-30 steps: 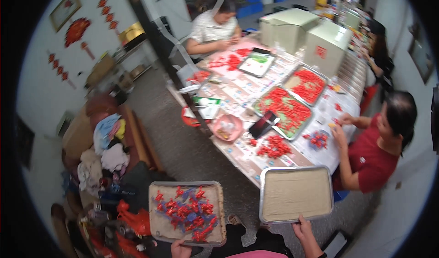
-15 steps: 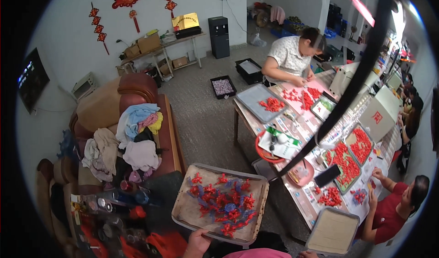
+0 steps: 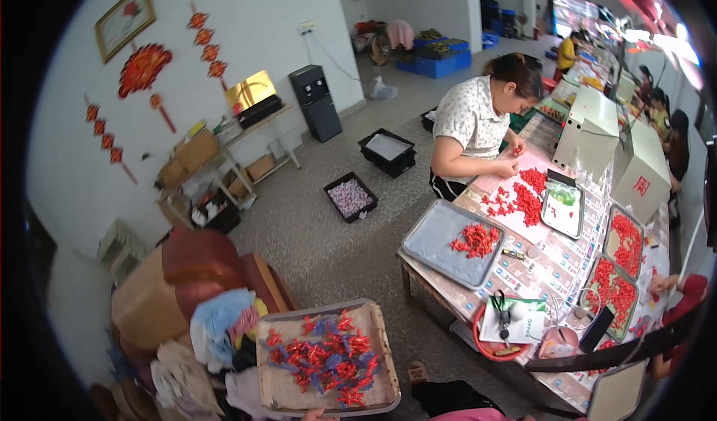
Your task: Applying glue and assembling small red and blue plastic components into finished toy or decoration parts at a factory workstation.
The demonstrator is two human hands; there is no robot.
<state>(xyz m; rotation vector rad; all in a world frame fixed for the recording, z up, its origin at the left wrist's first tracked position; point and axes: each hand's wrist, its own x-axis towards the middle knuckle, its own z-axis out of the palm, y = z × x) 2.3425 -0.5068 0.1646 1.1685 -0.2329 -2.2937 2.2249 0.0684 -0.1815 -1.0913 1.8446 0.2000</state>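
Note:
My left hand (image 3: 320,415) grips the near rim of a shallow tray (image 3: 267,391), its fingers mostly hidden below the picture's lower edge. On the tray's beige lining lies a loose heap of small glossy red pieces (image 3: 328,357) mixed with blue ones; their exact kind cannot be made out. The tray is held level in front of me, just off the sofa's end. Of my right hand (image 3: 527,419) only a sliver shows at the lower edge, so its fingers are hidden. A second beige-lined tray (image 3: 618,393) is at the table's near right corner.
The long work table (image 3: 448,290) on the right bears a grey tray (image 3: 441,245) with red pieces, and more filled trays. A person in a patterned shirt (image 3: 467,104) works there. Clothes (image 3: 220,328) lie on the sofa (image 3: 149,287). Black crates (image 3: 351,197) stand on the floor.
The view has turned left and moved forward, nearer the patterned-shirt worker. The held tray sits lower and further left in the picture. My right hand has nearly gone from view.

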